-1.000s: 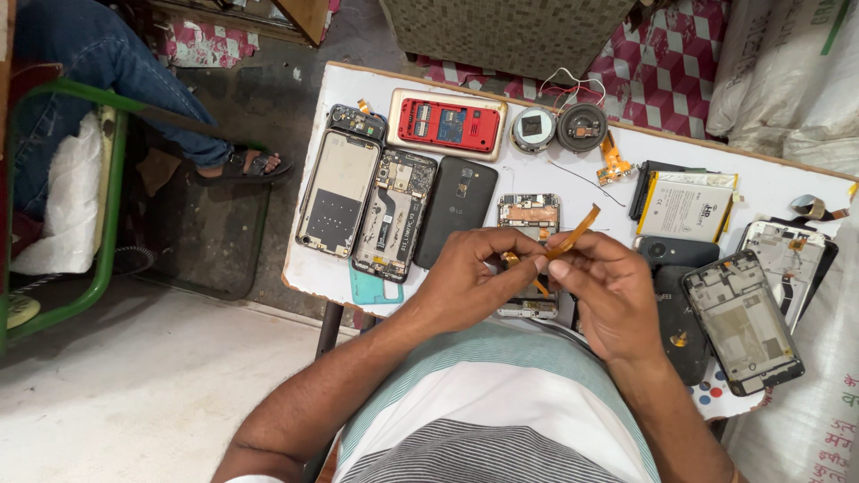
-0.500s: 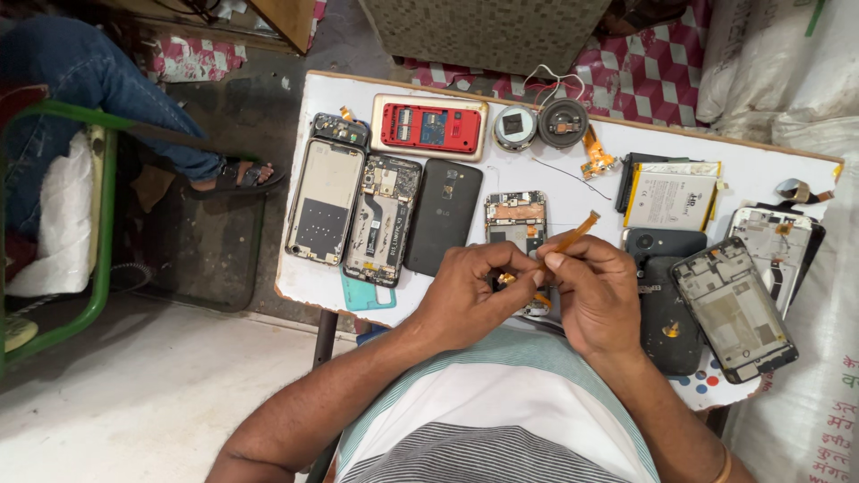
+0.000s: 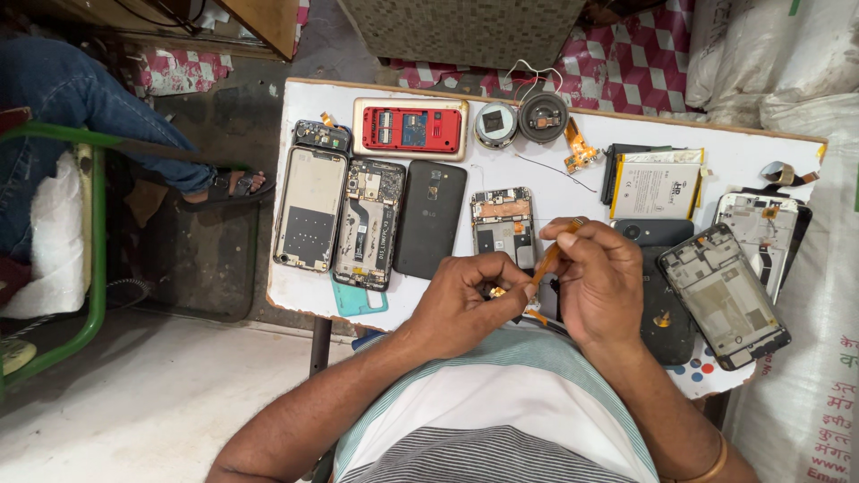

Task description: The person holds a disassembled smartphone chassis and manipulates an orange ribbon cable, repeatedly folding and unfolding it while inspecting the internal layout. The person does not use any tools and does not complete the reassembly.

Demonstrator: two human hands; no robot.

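A small phone repair stall. The white bench [image 3: 716, 152] around the hands is crowded with opened phones [image 3: 369, 222], bare frames [image 3: 723, 295], a battery [image 3: 655, 190] and loose round parts [image 3: 542, 116]. Sacks [image 3: 778, 54] are stacked beyond and right of the hands; bare concrete floor [image 3: 134, 402] lies to their left.

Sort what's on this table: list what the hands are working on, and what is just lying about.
In hand:
left hand
right hand
orange flex strip

Lying about:
red phone back
black phone
battery
round speaker
opened phone frame
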